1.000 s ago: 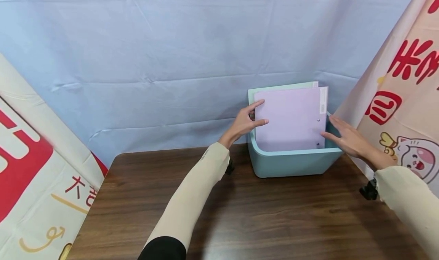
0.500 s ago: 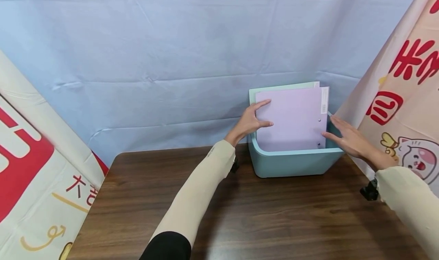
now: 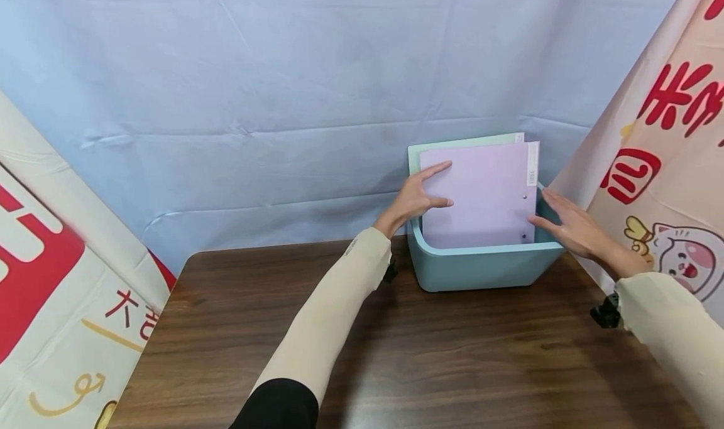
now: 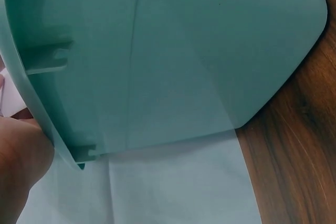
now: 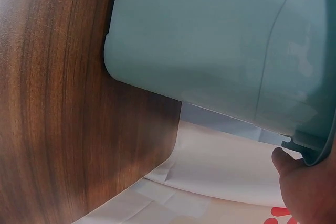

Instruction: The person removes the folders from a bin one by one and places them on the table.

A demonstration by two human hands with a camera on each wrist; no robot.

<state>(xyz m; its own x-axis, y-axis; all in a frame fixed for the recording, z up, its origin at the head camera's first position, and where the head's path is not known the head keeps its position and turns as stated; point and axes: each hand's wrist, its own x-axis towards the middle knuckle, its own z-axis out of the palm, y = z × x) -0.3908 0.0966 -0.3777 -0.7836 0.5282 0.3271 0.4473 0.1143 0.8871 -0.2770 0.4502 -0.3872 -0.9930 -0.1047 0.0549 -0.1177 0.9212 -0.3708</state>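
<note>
A lilac folder (image 3: 481, 196) with a white label and two small rivets stands upright in a blue-green plastic bin (image 3: 486, 269). Behind it a mint-green folder (image 3: 466, 142) shows along its top and left edge. My left hand (image 3: 411, 198) reaches over the bin's left side, thumb and index finger spread across the lilac folder's left part; its other fingers are hidden. At the right rim lies my right hand (image 3: 574, 225), fingers extended and thumb pointing at the folder's lower right edge. The right wrist view shows a fingertip (image 5: 281, 157) just under that rim.
The bin stands at the back right of a dark wooden table (image 3: 452, 353). A pale blue cloth (image 3: 283, 102) hangs behind it. Printed banners flank the table, the right-hand banner (image 3: 667, 184) close to the bin and my right hand.
My left hand has moved a little to the right, further over the lilac folder's face. The right hand, folders and bin have stayed in place.
</note>
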